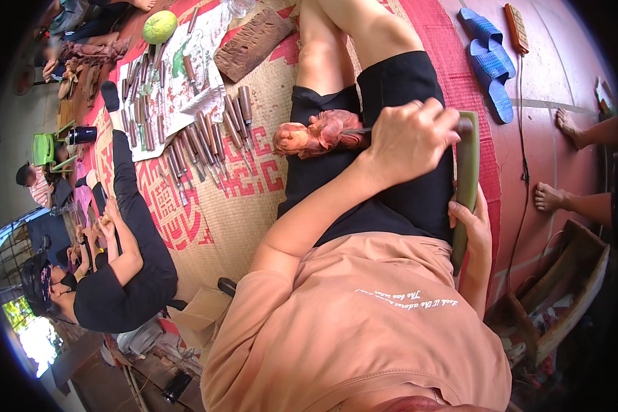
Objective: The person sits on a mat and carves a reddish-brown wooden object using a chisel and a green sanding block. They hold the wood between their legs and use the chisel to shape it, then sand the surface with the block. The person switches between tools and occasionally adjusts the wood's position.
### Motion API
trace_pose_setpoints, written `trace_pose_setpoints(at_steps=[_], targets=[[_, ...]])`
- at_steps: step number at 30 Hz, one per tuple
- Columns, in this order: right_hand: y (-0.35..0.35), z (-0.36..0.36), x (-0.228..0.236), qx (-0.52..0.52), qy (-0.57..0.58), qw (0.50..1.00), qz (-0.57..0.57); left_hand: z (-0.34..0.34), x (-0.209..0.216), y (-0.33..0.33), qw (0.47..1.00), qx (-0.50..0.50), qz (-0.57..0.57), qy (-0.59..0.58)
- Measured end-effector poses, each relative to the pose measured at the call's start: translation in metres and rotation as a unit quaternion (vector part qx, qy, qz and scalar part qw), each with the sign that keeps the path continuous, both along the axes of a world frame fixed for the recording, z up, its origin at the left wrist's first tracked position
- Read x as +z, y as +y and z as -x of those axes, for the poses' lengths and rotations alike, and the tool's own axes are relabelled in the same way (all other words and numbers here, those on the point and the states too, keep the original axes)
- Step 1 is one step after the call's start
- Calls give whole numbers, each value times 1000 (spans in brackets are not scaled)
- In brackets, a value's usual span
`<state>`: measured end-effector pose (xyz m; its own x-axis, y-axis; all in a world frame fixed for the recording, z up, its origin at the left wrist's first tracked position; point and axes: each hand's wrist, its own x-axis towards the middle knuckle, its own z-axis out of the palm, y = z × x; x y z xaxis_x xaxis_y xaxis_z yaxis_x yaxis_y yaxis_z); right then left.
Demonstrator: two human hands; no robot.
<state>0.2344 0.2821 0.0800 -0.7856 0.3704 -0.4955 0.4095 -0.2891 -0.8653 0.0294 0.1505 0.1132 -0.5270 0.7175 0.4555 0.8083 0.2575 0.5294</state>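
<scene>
A reddish-brown wood carving (pixel 316 134) of a rounded figure rests on my lap, across the black shorts. My left hand (pixel 412 137) is closed round a chisel. Its thin metal blade (pixel 357 130) points left against the carving, and the end of its handle (pixel 465 126) shows past my fist on the right. That end is at the upper part of a long, slightly curved green bar (pixel 468 165); I cannot tell whether they touch. My right hand (pixel 472 220) grips the bar lower down, thumb on its near side, other fingers partly hidden.
Several wooden-handled chisels (pixel 199 144) lie on a patterned mat (pixel 233 206) and white paper (pixel 209 75) at far left, near a wood block (pixel 254 44) and a green fruit (pixel 160 27). Blue sandals (pixel 489 69), an orange power strip (pixel 517 29) and a wooden trough (pixel 563 302) are right. People sit left.
</scene>
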Motion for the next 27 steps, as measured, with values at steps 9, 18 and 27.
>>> trace_pose_setpoints(at_steps=[9, 18, 27], targets=[[9, 11, -4, 24, -18, 1000, 10, 12, -12, 5, 999, 45, 8, -20], [9, 9, -9, 5, -36, 999, 21, -14, -11, 4, 994, -2, 31, -103], [7, 10, -7, 3, -31, 999, 15, -18, 21, -56, 990, 23, -45, -135]])
